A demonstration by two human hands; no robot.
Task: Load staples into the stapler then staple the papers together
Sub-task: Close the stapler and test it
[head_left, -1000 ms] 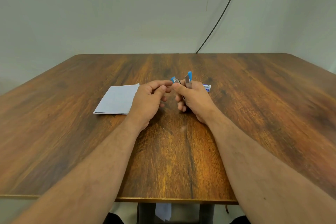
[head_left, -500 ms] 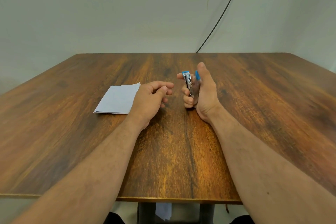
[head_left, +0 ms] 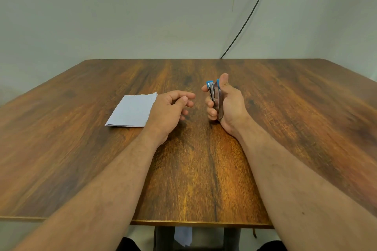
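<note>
My right hand has its fingers clamped on the stapler, upright above the bench. My left hand is empty, fingers loosely curled, beside the papers. I should squeeze it shut squarely, then reach for the papers.

A single head-worn wide-angle view is provided, directed forward and downward from above the near edge of the counter. Both forearms are seen close at the bottom; the wall is seen beyond the far edge.
</note>
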